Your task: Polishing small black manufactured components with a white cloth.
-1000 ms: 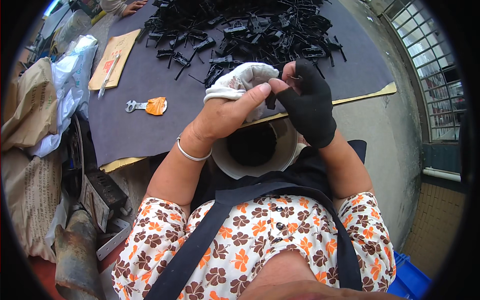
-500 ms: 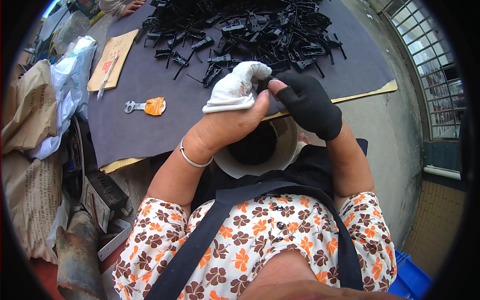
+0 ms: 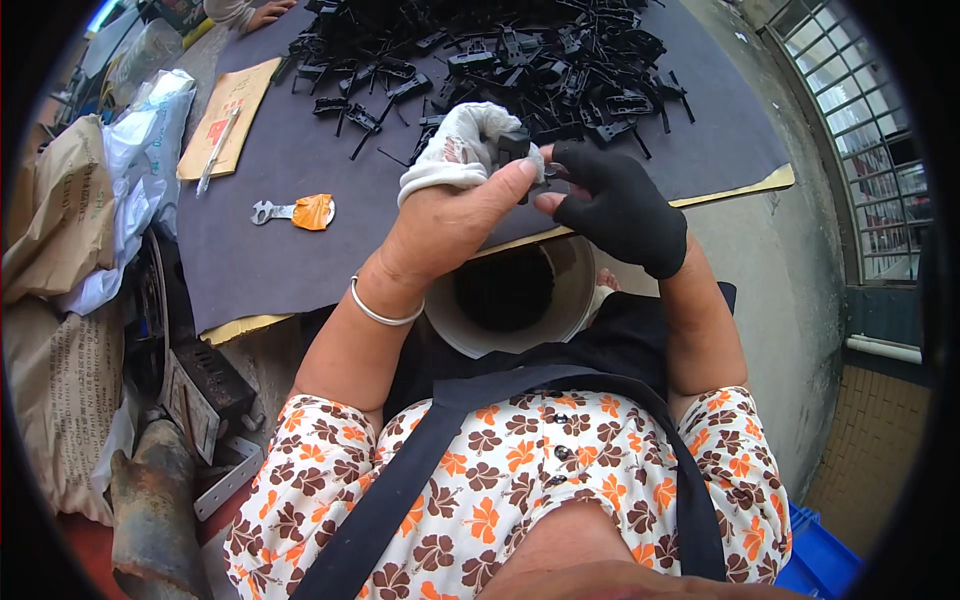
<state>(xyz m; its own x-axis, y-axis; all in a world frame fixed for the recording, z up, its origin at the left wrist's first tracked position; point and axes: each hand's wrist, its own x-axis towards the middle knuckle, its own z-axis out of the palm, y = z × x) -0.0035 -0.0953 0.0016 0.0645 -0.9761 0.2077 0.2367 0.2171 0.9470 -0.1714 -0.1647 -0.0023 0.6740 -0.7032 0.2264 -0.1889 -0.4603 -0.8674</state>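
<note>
My left hand (image 3: 455,190) wears a white cloth glove with the thumb bare. It pinches a small black plastic part (image 3: 514,146) between thumb and curled fingers, above the table's near edge. Just to the right, my right hand (image 3: 620,205) wears a black fingerless glove. Its thumb and fingertips are spread apart beside the part, and whether they touch it is hard to make out. Below both hands stands a round, pale bucket (image 3: 575,300) with a dark inside. Beyond them lies a heap of similar black plastic parts (image 3: 500,65).
On the grey-covered table (image 3: 330,270) lie a wrench with orange wrapping (image 3: 300,212) and a brown envelope (image 3: 245,105) with a pen (image 3: 218,150). Another person's hand (image 3: 268,14) rests at the far left. Paper sacks (image 3: 60,400) and a rusty pipe (image 3: 160,500) stand left.
My hands have drawn slightly apart. The left hand has tilted, bringing the black part into view, while the right hand's thumb and fingers have spread from their pinch.
</note>
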